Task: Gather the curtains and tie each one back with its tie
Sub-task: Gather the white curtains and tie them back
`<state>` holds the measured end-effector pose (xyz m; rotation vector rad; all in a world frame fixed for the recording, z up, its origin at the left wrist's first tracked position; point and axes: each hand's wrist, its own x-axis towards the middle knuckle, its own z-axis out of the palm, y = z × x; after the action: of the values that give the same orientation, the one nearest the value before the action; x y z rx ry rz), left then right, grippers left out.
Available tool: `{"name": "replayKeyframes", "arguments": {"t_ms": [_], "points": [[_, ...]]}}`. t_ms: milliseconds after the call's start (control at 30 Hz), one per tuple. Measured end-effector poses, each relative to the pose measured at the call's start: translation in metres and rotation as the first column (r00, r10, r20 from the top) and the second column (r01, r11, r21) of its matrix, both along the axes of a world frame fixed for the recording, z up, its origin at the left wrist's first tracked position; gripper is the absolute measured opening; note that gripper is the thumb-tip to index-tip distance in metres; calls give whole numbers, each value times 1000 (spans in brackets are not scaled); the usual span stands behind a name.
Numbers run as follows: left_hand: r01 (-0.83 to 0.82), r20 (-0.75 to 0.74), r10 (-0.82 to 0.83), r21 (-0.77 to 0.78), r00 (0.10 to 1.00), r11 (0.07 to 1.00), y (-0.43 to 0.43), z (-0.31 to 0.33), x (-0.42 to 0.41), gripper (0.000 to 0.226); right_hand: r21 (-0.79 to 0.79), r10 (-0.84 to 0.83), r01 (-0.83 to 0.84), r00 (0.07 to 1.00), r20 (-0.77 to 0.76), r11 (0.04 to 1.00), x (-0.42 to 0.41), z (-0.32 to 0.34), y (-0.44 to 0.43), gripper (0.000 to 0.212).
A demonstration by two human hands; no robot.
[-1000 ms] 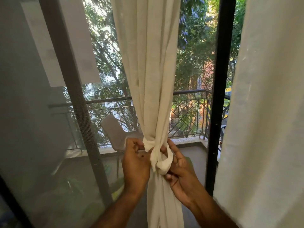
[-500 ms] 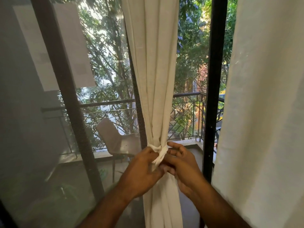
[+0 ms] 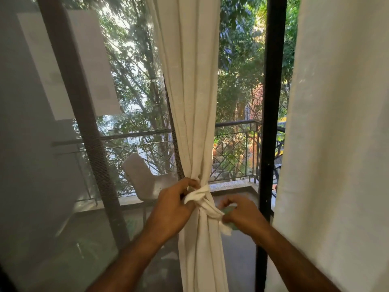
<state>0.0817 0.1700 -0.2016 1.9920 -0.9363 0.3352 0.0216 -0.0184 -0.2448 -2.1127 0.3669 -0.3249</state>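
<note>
Your left hand (image 3: pixel 170 209) pinches one tail of the tie (image 3: pixel 202 196), and your right hand (image 3: pixel 242 216) curls its fingers round the other tail. The knot sits on the gathered curtain (image 3: pixel 189 102) at centre. The cloth looks light, soft and limp, so grip the tails close to the knot. Two curtains and one tie are visible; the right curtain (image 3: pixel 336 144) hangs loose and untied.

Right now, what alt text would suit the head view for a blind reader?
The left hand and right hand each grip an end of a white tie wrapped around a gathered cream curtain. A second curtain hangs loose on the right.
</note>
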Motion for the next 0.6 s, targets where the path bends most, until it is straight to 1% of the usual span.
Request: {"name": "replayKeyframes", "arguments": {"t_ms": [33, 67, 100, 167, 200, 267, 333, 400, 433, 500, 533, 567, 600], "points": [[-18, 11, 18, -6, 1000, 1000, -2, -1, 0, 33, -79, 27, -31, 998, -48, 996, 0, -5, -1, 27], [-29, 18, 29, -15, 999, 999, -5, -2, 0, 32, -134, 67, -76, 995, -68, 988, 0, -10, 0, 32], [-44, 23, 44, -21, 999, 999, -7, -4, 0, 31, -161, 94, -105, 993, -70, 981, 1, -15, 0, 37], [-93, 39, 95, -52, 995, 994, -14, -4, 1, 32, -183, 120, -127, 992, -49, 975, 2, -18, -3, 27], [-113, 40, 116, -73, 992, 991, -17, -4, 0, 36, -196, 128, -137, 990, -57, 971, 2, -19, -6, 22], [-122, 14, 124, -99, 992, 988, -23, -3, -1, 51, -194, 140, -154, 986, -86, 969, 1, -22, -11, 25], [-80, -32, 77, -91, 997, 993, -29, 1, -3, 66, -191, 140, -156, 986, -94, 969, -1, -23, -14, 24], [-10, -104, -2, -106, 995, 994, -36, 1, -1, 82, -202, 99, -107, 994, -53, 974, -2, -23, -18, 21], [-8, -139, -8, -110, 990, 994, -38, 1, 2, 87, -222, 62, -67, 998, -32, 973, -1, -24, -22, 23], [-82, -141, 67, -108, 988, 991, -42, 2, 6, 84, -278, -10, -2, 999, -42, 961, -3, -24, -30, 21], [-136, -124, 121, -128, 985, 982, -44, 4, 4, 79, -298, -11, -11, 997, -73, 954, -5, -23, -33, 17], [-205, -106, 189, -168, 976, 964, -48, 6, 0, 77, -324, 1, -35, 995, -104, 946, -7, -22, -36, 18], [-280, -88, 267, -215, 960, 935, -51, 8, -6, 75, -350, 12, -56, 992, -127, 935, -9, -19, -38, 28]]}}
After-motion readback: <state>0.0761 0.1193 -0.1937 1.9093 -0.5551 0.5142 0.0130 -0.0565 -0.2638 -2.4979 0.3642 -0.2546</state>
